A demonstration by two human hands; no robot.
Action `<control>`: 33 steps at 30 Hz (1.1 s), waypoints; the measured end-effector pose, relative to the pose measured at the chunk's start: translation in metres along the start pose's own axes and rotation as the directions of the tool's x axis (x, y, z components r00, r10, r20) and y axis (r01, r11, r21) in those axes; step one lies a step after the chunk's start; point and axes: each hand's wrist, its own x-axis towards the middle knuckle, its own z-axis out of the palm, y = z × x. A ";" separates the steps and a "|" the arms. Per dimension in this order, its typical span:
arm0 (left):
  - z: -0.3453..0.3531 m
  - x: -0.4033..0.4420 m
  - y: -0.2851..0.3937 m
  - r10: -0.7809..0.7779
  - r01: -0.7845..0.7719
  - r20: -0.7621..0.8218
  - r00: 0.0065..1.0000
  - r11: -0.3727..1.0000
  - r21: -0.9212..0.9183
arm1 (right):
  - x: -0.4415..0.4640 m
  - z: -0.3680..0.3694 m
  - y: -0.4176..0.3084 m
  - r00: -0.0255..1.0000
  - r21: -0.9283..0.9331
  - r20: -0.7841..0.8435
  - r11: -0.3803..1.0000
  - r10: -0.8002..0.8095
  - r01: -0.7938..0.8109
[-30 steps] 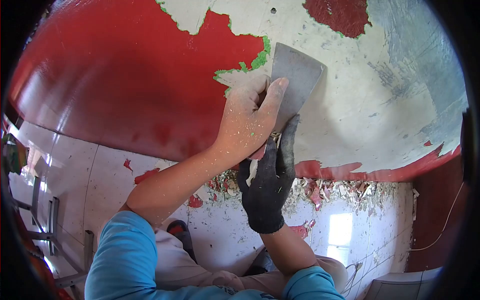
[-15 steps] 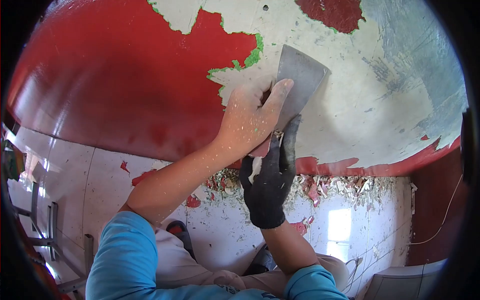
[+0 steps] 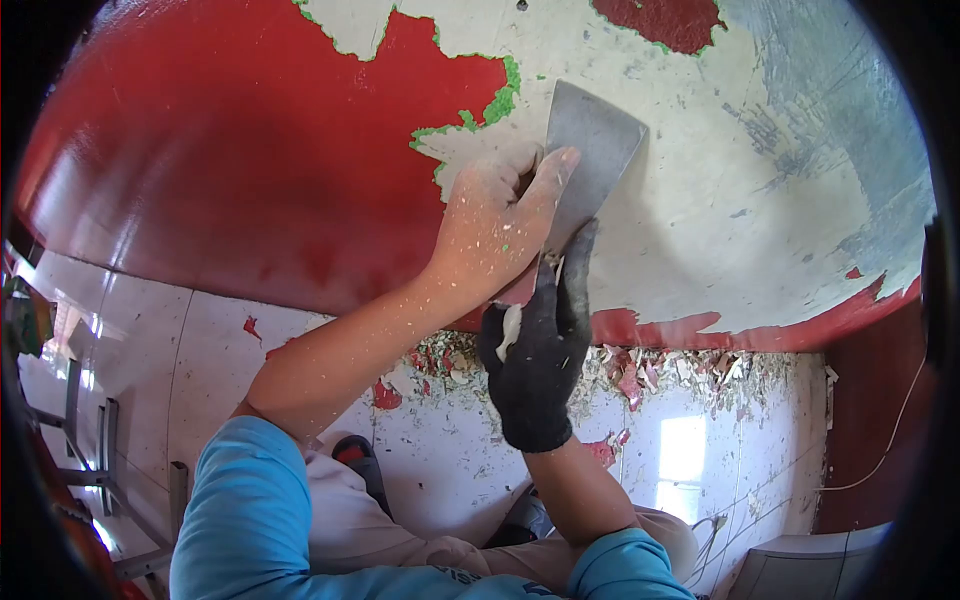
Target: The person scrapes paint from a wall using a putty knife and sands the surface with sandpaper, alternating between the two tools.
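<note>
A wide metal scraper point(image 3: 600, 130) lies against the curved painted surface point(image 3: 240, 150), its broad edge pointing up and to the right. My bare left hand point(image 3: 505, 205), speckled with pale flakes, pinches the left side of the blade with the thumb on top. Lower down, my right hand point(image 3: 540, 360) in a black glove is closed around the handle, which is mostly hidden. The first finger stretches along the blade's base. Left of the blade, red paint ends in a ragged edge with a green fringe point(image 3: 500, 95); bare cream surface point(image 3: 700, 190) lies around the blade.
Paint chips and shavings point(image 3: 690, 375) litter the white tiled floor point(image 3: 240, 380) under the surface. A metal frame point(image 3: 105, 450) stands at the left. At the right are a thin cable point(image 3: 890, 440) and a grey box-like object point(image 3: 810, 565). A red patch point(image 3: 665, 22) remains at the top.
The whole view has shifted slightly. Both hands and the scraper keep nearly the same place on the surface, with the same grip.
</note>
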 end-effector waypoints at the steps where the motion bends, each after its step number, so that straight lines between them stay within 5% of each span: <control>1: 0.001 0.005 0.001 0.046 -0.046 -0.019 0.999 0.999 -0.008 | 0.005 -0.003 0.003 0.999 -0.061 0.000 0.997 -0.044 0.044; 9: 0.005 0.007 -0.001 0.157 -0.157 -0.081 0.984 0.988 -0.002 | 0.013 -0.004 0.001 0.996 -0.201 0.026 0.975 -0.087 0.090; 10: 0.006 0.001 -0.004 0.077 -0.083 -0.075 0.994 0.993 -0.087 | 0.004 0.001 -0.002 0.993 0.027 0.045 0.994 0.108 -0.110; 11: 0.005 -0.004 -0.007 -0.003 -0.007 -0.062 0.998 0.985 -0.170 | 0.001 0.003 0.001 0.993 0.029 0.043 0.994 0.106 -0.107; 14: 0.001 -0.004 -0.012 0.038 -0.045 -0.062 0.997 0.993 -0.114 | 0.000 0.007 0.002 0.994 -0.226 0.023 0.968 -0.103 0.106; 16: 0.000 0.003 -0.011 0.092 -0.097 -0.076 0.993 0.993 -0.064 | 0.008 0.008 -0.003 0.995 0.098 -0.056 0.993 0.077 -0.071; 19: 0.001 0.012 -0.006 0.123 -0.134 -0.077 0.989 0.977 -0.165 | 0.014 -0.005 0.001 0.989 0.015 0.136 0.998 0.066 -0.069; 20: 0.002 0.010 -0.007 0.093 -0.107 -0.085 0.992 0.978 -0.177 | 0.017 0.001 -0.007 0.997 -0.002 0.009 0.997 0.074 -0.074; 23: 0.006 -0.001 -0.014 0.045 -0.063 -0.102 0.994 0.982 -0.177 | 0.004 0.009 -0.004 0.989 0.108 -0.040 0.985 0.140 -0.135; 28: 0.002 -0.002 -0.014 -0.038 0.027 -0.068 0.997 0.987 -0.157 | -0.005 0.015 -0.001 0.983 0.115 0.005 0.977 0.181 -0.180; 30: 0.002 0.009 -0.012 0.162 -0.177 -0.104 0.981 0.971 -0.160 | -0.012 0.014 -0.003 0.977 0.111 0.030 0.971 0.211 -0.213; 33: 0.002 0.010 -0.008 0.123 -0.140 -0.105 0.987 0.974 -0.180 | -0.013 0.012 -0.005 0.970 0.106 0.038 0.964 0.242 -0.244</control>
